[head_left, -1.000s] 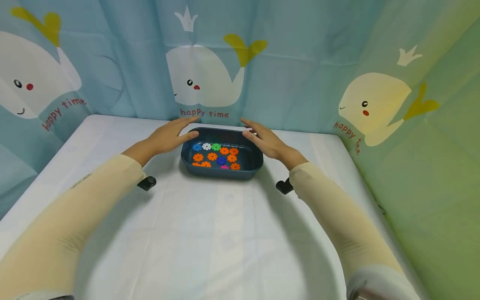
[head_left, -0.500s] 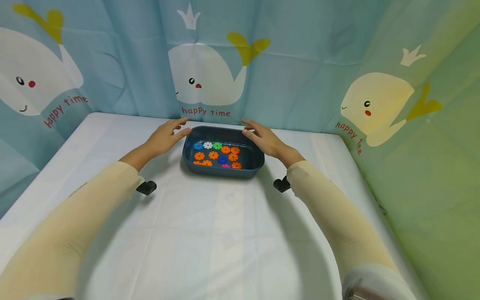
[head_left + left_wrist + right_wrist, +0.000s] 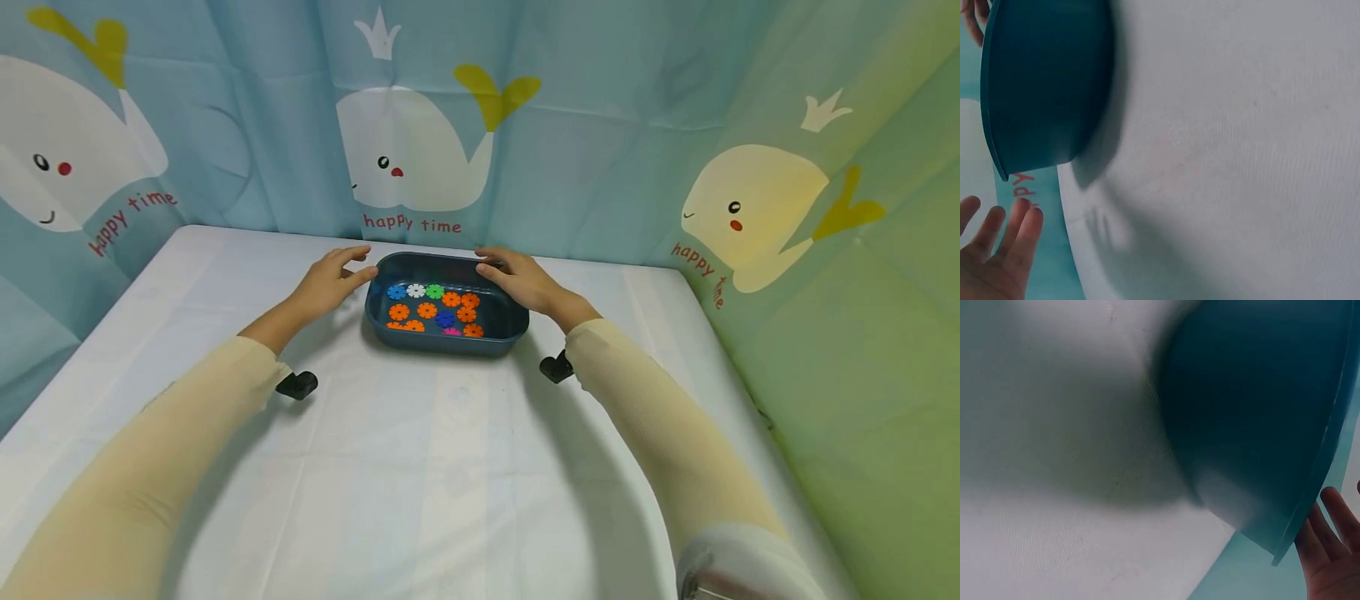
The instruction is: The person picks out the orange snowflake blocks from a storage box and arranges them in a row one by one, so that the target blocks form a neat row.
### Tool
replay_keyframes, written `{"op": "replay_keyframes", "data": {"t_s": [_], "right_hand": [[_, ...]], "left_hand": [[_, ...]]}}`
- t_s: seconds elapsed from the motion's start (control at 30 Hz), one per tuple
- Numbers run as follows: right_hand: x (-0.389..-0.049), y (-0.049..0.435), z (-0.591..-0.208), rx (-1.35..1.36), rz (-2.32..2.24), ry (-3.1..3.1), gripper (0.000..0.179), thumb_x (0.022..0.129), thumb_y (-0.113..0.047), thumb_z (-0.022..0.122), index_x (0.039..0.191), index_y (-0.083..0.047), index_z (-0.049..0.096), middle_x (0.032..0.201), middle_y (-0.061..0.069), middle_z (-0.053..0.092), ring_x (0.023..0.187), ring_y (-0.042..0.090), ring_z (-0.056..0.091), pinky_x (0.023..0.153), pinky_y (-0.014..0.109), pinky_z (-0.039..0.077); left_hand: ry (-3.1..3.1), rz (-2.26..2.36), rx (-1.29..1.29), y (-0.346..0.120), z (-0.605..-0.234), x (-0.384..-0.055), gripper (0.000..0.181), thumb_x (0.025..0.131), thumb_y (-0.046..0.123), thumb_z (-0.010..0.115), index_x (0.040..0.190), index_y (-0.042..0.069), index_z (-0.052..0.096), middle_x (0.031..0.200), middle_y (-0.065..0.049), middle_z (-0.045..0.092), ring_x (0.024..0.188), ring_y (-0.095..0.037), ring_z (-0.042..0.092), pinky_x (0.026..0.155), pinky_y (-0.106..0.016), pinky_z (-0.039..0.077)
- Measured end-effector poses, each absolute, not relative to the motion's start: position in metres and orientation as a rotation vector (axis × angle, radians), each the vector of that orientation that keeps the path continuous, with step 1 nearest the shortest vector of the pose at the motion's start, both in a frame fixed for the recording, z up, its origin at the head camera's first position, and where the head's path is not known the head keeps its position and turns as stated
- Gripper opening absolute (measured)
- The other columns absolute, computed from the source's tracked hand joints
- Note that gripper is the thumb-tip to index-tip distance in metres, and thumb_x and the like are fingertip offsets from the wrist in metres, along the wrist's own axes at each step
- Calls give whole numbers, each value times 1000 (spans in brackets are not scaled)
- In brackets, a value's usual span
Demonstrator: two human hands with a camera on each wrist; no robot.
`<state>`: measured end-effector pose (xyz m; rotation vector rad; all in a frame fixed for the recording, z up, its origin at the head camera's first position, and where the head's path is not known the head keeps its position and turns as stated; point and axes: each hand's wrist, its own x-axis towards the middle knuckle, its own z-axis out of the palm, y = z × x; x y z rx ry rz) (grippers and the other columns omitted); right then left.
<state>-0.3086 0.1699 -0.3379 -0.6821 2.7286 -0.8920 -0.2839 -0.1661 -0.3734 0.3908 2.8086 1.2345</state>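
Observation:
A dark blue-grey plastic basin (image 3: 450, 345) stands near the back of the table in the head view. Flower-shaped notched discs lie inside it: several orange ones (image 3: 426, 310), plus a white disc (image 3: 416, 290), a green disc (image 3: 435, 291), blue discs (image 3: 446, 318) and a pink disc (image 3: 452, 331). My left hand (image 3: 324, 283) hovers just off the basin's left end, fingers loosely bent; the left wrist view shows a gap between it and the basin wall (image 3: 1047, 81). At the right end, my right hand (image 3: 525, 279) overlaps the rim, its fingers (image 3: 1332, 519) relaxed right at the rim and holding nothing.
A pale striped cloth covers the table (image 3: 420, 467). Behind it hangs a blue curtain (image 3: 600, 183) with whale prints, and a green one (image 3: 885, 375) runs along the right side. Black wrist mounts (image 3: 297, 385) stick out below both sleeves.
My left hand has drawn left, away from the basin's rim, and a little lower. The right hand has shifted slightly left over the rim. The basin and discs stay in place.

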Motion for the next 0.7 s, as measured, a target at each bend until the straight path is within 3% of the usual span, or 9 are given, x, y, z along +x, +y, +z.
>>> {"op": "replay_keyframes", "data": {"t_s": [0.2, 0.7], "right_hand": [[-310, 167, -341, -654, -877, 2726, 53, 104, -46, 43, 147, -15, 46, 148, 9, 47, 130, 30, 49, 109, 47, 41], [-320, 161, -348, -591, -822, 2716, 51, 103, -44, 46, 142, -13, 52, 140, 10, 55, 129, 27, 51, 110, 45, 41]], "left_hand": [[2722, 1369, 327, -165, -378, -283, 58, 103, 35, 52, 153, 10, 35, 141, -16, 49, 113, -33, 61, 88, -42, 57], [2583, 1394, 214, -158, -386, -282, 62, 103, 27, 53, 154, 3, 28, 136, -24, 49, 110, -36, 62, 85, -37, 59]]}}
